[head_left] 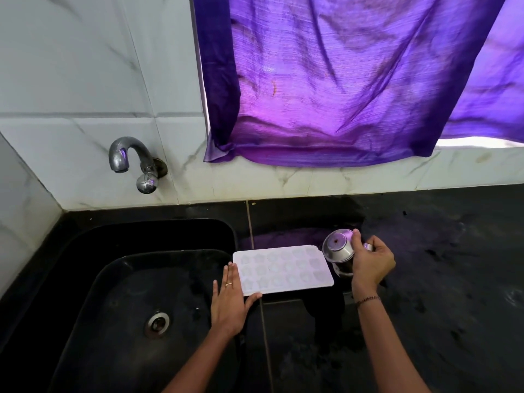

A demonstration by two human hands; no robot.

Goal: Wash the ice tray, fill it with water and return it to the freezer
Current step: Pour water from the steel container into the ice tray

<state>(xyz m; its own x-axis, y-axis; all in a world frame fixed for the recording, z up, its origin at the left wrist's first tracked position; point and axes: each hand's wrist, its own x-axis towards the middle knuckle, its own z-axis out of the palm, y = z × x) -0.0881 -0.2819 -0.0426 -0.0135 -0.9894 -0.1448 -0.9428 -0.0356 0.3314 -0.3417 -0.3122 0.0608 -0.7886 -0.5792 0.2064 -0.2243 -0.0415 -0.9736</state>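
A white ice tray (283,269) with several shaped cells lies flat on the black counter, just right of the sink. My left hand (231,300) lies at the tray's near left corner with straight fingers, its thumb along the front edge. My right hand (368,263) grips a small steel cup (338,249), tipped on its side at the tray's right end, with its base facing the camera.
A black sink (85,279) with a metal drain (156,323) fills the lower left. A chrome tap (133,161) juts from the marble-tiled wall above it. A purple curtain (354,80) hangs over the window ledge. The black counter (439,307) stretches right.
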